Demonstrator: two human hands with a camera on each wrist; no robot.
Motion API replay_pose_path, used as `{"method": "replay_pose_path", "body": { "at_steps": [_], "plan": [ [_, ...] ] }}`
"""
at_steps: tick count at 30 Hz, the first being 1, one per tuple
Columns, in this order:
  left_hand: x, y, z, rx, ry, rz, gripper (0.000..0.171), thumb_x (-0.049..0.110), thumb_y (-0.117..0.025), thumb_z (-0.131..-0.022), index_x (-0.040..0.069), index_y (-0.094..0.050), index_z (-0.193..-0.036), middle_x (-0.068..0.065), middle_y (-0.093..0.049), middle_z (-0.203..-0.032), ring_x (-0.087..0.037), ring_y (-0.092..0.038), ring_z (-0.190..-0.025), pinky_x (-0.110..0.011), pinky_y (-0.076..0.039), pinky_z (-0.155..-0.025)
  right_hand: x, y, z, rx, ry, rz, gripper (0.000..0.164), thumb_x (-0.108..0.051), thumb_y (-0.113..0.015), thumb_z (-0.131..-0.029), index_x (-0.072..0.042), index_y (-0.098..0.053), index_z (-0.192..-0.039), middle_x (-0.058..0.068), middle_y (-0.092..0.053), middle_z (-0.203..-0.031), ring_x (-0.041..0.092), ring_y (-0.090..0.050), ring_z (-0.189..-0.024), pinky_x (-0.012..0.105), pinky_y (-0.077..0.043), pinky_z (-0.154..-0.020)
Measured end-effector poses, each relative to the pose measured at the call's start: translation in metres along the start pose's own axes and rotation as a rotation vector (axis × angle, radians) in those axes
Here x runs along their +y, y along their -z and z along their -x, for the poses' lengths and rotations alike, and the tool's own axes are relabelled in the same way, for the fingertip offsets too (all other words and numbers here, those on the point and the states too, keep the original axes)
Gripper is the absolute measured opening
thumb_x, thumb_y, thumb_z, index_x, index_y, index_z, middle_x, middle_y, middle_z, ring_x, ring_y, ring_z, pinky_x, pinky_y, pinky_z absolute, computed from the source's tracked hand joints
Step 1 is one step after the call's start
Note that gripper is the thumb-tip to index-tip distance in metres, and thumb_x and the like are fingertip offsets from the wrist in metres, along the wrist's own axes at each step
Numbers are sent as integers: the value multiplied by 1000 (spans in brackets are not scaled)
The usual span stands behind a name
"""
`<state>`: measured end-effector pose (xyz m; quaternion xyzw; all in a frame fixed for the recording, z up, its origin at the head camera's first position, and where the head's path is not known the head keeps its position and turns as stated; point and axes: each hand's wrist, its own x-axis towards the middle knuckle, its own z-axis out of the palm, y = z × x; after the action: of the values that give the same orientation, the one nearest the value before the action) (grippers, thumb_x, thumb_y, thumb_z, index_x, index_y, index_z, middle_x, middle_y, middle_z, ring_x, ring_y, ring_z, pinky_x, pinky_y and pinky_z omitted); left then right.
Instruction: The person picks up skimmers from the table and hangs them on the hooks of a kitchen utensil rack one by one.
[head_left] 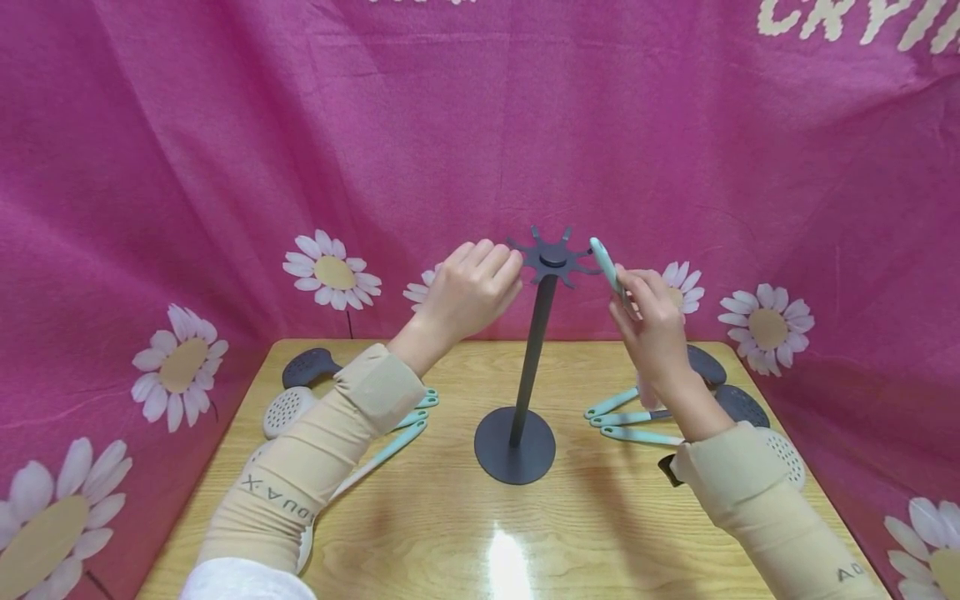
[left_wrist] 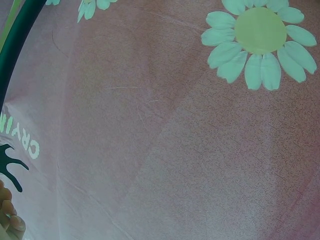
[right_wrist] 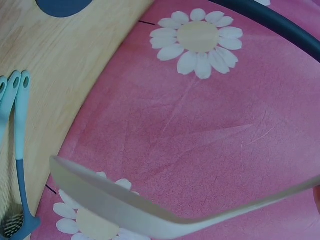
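Note:
Near the middle of the table stands a dark utensil stand (head_left: 534,350) with a round base and a star-shaped hook top. My left hand (head_left: 480,279) has its fingers curled at the hook arms on the left, gripping the stand there; the fingertips are hidden in the head view. On the other side, my right hand (head_left: 651,321) pinches a cooking spoon by its mint handle (head_left: 604,260). The handle's upper end is right beside a right-hand hook arm. Below the hand hangs the spoon's pale head (right_wrist: 115,200), seen side-on in the right wrist view.
Several mint-handled utensils (head_left: 637,436) lie on the right of the wooden table (head_left: 585,533), with dark and white heads. More utensils, including a white slotted one (head_left: 287,412) and a dark one (head_left: 307,367), lie at the left. Pink flowered cloth (head_left: 450,125) encloses the table.

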<state>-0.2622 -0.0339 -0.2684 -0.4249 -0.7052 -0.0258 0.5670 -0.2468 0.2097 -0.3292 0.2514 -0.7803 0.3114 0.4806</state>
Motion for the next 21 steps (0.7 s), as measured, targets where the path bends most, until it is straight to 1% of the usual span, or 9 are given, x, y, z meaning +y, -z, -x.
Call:
{"method": "replay_pose_path", "body": {
  "at_steps": [2, 6, 9, 11, 15, 21],
  "plan": [
    [0, 0, 0, -1, 1, 2, 6, 7, -54, -80, 2, -54, -76, -6, -51, -68, -21, -48, -60, -27, -37, -53, -1, -1, 0, -10, -7, -23, 35, 14, -62, -73, 5, -60, -107, 17, -57, -91, 29, -56, -79, 17, -44, -75],
    [0, 0, 0, -5, 4, 4, 6, 7, -54, -80, 2, -54, -77, -7, -51, -69, -21, -48, -61, -27, -37, -53, -3, -2, 0, -47, -1, -70, 33, 14, -61, -74, 8, -58, -107, 20, -57, -95, 30, -57, -82, 11, -41, -80],
    [1, 1, 0, -8, 6, 5, 6, 7, -54, -80, 2, -55, -77, -7, -52, -69, -21, -48, -61, -27, -37, -53, -4, -4, 1, -60, 1, -86, 32, 14, -62, -74, 8, -58, -105, 21, -58, -96, 31, -57, -82, 10, -41, -80],
    [1, 0, 0, -9, 8, 7, 6, 7, -54, -80, 2, -55, -78, -7, -52, -69, -21, -48, -61, -27, -37, -53, -5, -6, 2, -53, -6, -93, 31, 15, -61, -74, 7, -59, -104, 20, -59, -95, 30, -58, -79, 10, -42, -78],
    [1, -1, 1, -7, 13, 6, 6, 7, -54, -80, 2, -54, -77, -6, -52, -69, -20, -49, -61, -27, -37, -53, -6, -11, 4, -39, -12, -96, 29, 14, -60, -74, 7, -59, -103, 19, -60, -94, 30, -61, -76, 13, -45, -75],
    [1, -2, 2, 1, 19, 9, 6, 6, -53, -80, 2, -54, -75, -6, -52, -68, -20, -48, -60, -27, -37, -53, -9, -18, 6, -44, -22, -140, 30, 15, -60, -75, 9, -58, -104, 20, -60, -94, 30, -60, -83, 23, -50, -76]
  ]
}}
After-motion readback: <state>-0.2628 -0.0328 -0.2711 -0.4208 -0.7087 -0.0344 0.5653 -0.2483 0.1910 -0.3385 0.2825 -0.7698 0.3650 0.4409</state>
